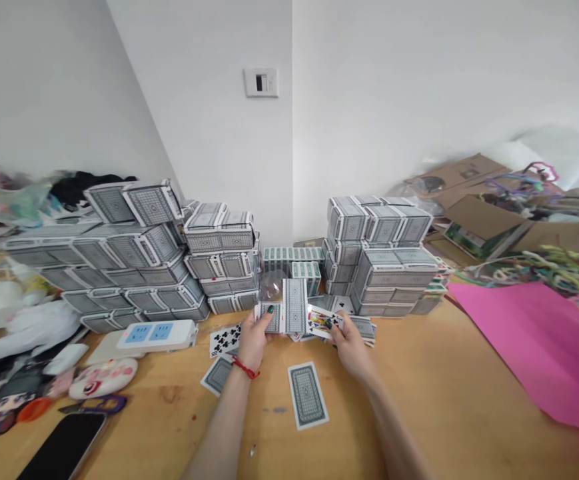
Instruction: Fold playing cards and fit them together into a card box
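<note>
My left hand, with a red cord bracelet on its wrist, has its thumb over a grey-backed playing card. Against that card stands an upright grey-backed card, which seems part of the same held piece. A face-up court card of clubs is pinched in my right hand, its left end by the upright card. Whether they touch I cannot tell. On the table in front lies a face-down card. A face-up clubs card and another face-down card lie beside my left wrist.
Stacked blocks of folded cards rise at left and right. Green-backed card blocks stand between them. A power strip, scissors and a phone lie left; pink paper and cardboard boxes are right.
</note>
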### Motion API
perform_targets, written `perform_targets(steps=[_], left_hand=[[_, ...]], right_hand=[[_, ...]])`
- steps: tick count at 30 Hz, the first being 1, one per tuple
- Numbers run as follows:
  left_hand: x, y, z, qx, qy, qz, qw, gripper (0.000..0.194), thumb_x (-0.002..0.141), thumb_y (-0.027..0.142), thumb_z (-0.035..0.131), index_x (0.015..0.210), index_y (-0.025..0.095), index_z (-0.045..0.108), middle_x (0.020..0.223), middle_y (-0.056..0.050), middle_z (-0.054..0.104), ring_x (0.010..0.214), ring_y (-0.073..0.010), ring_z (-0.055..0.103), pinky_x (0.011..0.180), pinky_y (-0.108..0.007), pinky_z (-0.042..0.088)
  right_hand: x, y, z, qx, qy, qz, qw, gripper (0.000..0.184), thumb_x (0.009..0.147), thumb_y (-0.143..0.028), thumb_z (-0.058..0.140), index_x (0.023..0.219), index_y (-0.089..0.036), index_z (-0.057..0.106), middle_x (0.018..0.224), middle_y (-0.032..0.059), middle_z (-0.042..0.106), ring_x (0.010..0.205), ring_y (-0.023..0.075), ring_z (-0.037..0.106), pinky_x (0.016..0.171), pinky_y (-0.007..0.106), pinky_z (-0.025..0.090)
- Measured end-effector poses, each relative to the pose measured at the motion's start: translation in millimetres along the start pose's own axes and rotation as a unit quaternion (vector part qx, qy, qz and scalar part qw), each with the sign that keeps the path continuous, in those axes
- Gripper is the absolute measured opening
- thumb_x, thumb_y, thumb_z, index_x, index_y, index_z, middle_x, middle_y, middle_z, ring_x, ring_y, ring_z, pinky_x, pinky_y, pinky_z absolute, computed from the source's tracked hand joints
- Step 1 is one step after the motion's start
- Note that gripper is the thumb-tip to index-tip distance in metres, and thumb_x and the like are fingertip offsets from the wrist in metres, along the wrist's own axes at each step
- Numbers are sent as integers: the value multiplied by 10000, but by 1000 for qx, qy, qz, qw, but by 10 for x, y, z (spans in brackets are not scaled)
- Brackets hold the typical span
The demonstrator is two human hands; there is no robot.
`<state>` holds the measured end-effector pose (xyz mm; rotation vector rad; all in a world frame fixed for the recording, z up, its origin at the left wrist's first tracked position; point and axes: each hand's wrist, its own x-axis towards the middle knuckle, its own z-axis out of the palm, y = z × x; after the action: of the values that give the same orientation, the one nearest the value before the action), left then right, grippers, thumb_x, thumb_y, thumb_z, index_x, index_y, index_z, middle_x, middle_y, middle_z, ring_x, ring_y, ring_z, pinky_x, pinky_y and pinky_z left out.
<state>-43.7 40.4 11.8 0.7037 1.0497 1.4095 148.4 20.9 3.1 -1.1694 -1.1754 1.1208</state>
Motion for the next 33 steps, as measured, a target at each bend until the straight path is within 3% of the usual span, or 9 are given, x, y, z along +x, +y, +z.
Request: perform_targets(steps=[13,24,33], left_hand=[[6,30,-37,3,-6,-13,1000,304,608,270,658,871,153,560,736,-18,646,553,-117,585,446,-210,484],[10,33,-45,24,-12,-6,1000,326,603,261,662,888,142,559,737,-28,643,545,-120,578,426,-208,478],[8,45,-25,42,-9,-8,999,300,597,272,663,851,143,570,680,-12,635,506,-108,556,412,-198,457]], right_hand=[[-24,-40,-2,21,-19,4,1000,157,680,-344,555,739,-217,484,672,-12,514,572,127,471,464,208,425],[-8,-24,-30,0,-35,3,999,175,686,-357,546,738,-208,470,592,-42,436,496,100,383,440,194,364],[-14,16,-6,10,-27,21,999,227,683,-352,535,863,-216,511,725,-4,547,591,135,470,479,210,408]])
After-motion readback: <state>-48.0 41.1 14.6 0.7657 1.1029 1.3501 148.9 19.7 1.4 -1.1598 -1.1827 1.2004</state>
